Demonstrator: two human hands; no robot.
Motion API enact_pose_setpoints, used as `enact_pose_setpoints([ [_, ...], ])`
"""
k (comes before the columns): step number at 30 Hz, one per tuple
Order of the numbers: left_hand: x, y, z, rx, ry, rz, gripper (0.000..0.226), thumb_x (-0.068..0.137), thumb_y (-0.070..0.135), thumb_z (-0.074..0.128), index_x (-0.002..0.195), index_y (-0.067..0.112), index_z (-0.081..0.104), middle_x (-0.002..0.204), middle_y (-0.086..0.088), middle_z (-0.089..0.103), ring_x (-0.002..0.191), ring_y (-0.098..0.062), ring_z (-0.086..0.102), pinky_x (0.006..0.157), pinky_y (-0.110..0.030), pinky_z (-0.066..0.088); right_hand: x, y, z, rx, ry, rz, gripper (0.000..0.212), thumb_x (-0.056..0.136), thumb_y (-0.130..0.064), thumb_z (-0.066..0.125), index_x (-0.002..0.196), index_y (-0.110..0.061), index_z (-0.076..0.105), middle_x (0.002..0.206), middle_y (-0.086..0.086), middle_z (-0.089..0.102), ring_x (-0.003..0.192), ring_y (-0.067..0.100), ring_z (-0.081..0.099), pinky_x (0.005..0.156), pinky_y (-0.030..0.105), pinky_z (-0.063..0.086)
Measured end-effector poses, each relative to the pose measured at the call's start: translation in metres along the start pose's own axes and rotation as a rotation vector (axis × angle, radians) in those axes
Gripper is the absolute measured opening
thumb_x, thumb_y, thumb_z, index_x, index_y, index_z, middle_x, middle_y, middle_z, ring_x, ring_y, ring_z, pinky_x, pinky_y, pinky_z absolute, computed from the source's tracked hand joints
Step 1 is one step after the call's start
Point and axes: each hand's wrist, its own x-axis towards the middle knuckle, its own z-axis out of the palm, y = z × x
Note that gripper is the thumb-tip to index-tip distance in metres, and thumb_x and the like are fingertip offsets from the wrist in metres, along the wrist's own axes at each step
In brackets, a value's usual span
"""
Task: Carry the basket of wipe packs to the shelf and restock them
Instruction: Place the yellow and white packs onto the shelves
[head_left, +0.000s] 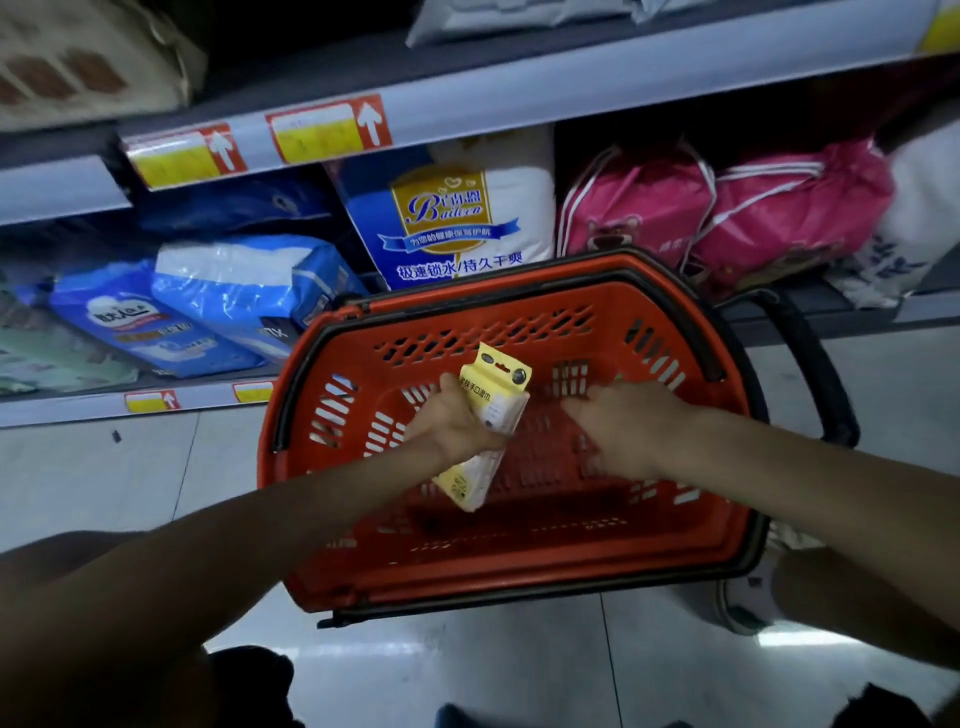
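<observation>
A red plastic basket (545, 551) with black handles stands on the floor in front of the shelf (467, 83). My left hand (457, 426) is inside it, closed around a yellow and white wipe pack (493, 395) that stands tilted above the basket floor. My right hand (623, 426) is also inside the basket, just right of the pack, palm down, fingers slightly blurred and holding nothing I can see. The rest of the basket floor shows no other packs.
The lower shelf holds blue diaper packs (244, 291), a blue and white Baileen pack (457, 218) and pink drawstring bags (727, 218). Yellow and red price tags (327, 130) line the shelf edges. A light tiled floor (130, 467) surrounds the basket.
</observation>
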Motion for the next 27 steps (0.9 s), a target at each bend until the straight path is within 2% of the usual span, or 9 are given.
enact_pose_setpoints([
  [4, -0.029, 0.031, -0.038, -0.355, -0.014, -0.070, 0.083, 0.069, 0.033, 0.097, 0.123, 0.012, 0.038, 0.112, -0.003, 0.063, 0.101, -0.021, 0.067, 0.072, -0.029, 0.056, 0.001, -0.010, -0.016, 0.152, 0.062, 0.032, 0.060, 0.092, -0.040, 0.065, 0.143, -0.020, 0.041, 0.136, 0.008, 0.056, 0.124, 0.033, 0.059, 0.091, 0.042, 0.052],
  [6, -0.046, 0.040, -0.054, -0.489, -0.014, -0.058, 0.078, 0.066, 0.033, 0.098, 0.121, 0.008, 0.050, 0.110, -0.003, 0.070, 0.098, -0.018, 0.072, 0.069, -0.025, 0.059, 0.000, -0.015, -0.023, 0.217, 0.104, 0.032, 0.054, 0.092, -0.040, 0.065, 0.136, -0.020, 0.043, 0.132, 0.008, 0.058, 0.121, 0.034, 0.061, 0.090, 0.043, 0.054],
  [9, -0.070, 0.047, -0.074, -0.657, -0.011, -0.043, 0.037, 0.075, 0.019, 0.092, 0.105, 0.010, 0.072, 0.098, -0.004, 0.080, 0.076, -0.005, 0.075, 0.053, -0.017, 0.055, -0.005, -0.023, -0.033, 0.354, 0.141, 0.005, 0.043, 0.090, -0.043, 0.065, 0.122, -0.020, 0.046, 0.120, 0.008, 0.061, 0.112, 0.035, 0.063, 0.080, 0.040, 0.050],
  [12, -0.085, 0.054, -0.091, -0.837, 0.003, -0.115, 0.023, 0.079, 0.012, 0.086, 0.098, 0.004, 0.075, 0.092, -0.010, 0.079, 0.071, -0.015, 0.074, 0.059, -0.025, 0.057, -0.013, -0.031, -0.040, 0.518, 0.175, -0.035, 0.036, 0.088, -0.031, 0.068, 0.115, -0.020, 0.047, 0.111, 0.005, 0.063, 0.100, 0.032, 0.064, 0.072, 0.040, 0.051],
  [15, -0.088, 0.067, -0.094, -0.955, 0.026, -0.145, 0.030, 0.077, 0.011, 0.085, 0.103, 0.003, 0.074, 0.090, -0.010, 0.075, 0.075, -0.020, 0.070, 0.061, -0.028, 0.057, -0.020, -0.034, -0.046, 0.700, 0.236, -0.051, 0.033, 0.088, -0.022, 0.067, 0.109, -0.018, 0.043, 0.101, -0.001, 0.056, 0.090, 0.025, 0.059, 0.058, 0.030, 0.040],
  [18, -0.088, 0.078, -0.093, -1.020, 0.034, -0.124, 0.046, 0.075, 0.016, 0.087, 0.117, 0.004, 0.072, 0.099, -0.011, 0.080, 0.085, -0.023, 0.077, 0.068, -0.033, 0.060, -0.021, -0.035, -0.053, 0.907, 0.291, 0.004, 0.044, 0.084, -0.032, 0.072, 0.116, -0.018, 0.044, 0.109, -0.001, 0.060, 0.095, 0.021, 0.063, 0.072, 0.038, 0.053],
  [21, -0.093, 0.083, -0.097, -1.085, 0.010, -0.102, 0.037, 0.080, 0.025, 0.086, 0.111, 0.010, 0.073, 0.100, -0.012, 0.081, 0.092, -0.029, 0.079, 0.081, -0.041, 0.065, -0.018, -0.038, -0.056, 0.996, 0.428, 0.035, 0.060, 0.080, -0.041, 0.077, 0.128, -0.022, 0.047, 0.115, -0.003, 0.065, 0.099, 0.020, 0.066, 0.080, 0.045, 0.058],
  [25, -0.101, 0.088, -0.105, -1.110, -0.037, -0.026, 0.043, 0.083, 0.044, 0.084, 0.116, 0.018, 0.074, 0.103, -0.005, 0.082, 0.097, -0.024, 0.079, 0.087, -0.045, 0.064, -0.019, -0.035, -0.064, 1.003, 0.634, 0.047, 0.051, 0.086, -0.051, 0.070, 0.122, -0.022, 0.050, 0.107, -0.007, 0.065, 0.089, 0.014, 0.066, 0.071, 0.039, 0.056],
  [27, -0.105, 0.091, -0.108, -1.084, -0.048, 0.043, 0.045, 0.084, 0.051, 0.081, 0.119, 0.023, 0.074, 0.109, -0.002, 0.081, 0.101, -0.022, 0.078, 0.089, -0.044, 0.062, -0.019, -0.030, -0.069, 1.066, 0.673, 0.068, 0.039, 0.089, -0.040, 0.070, 0.119, -0.026, 0.051, 0.104, -0.011, 0.066, 0.087, 0.011, 0.066, 0.070, 0.036, 0.055],
])
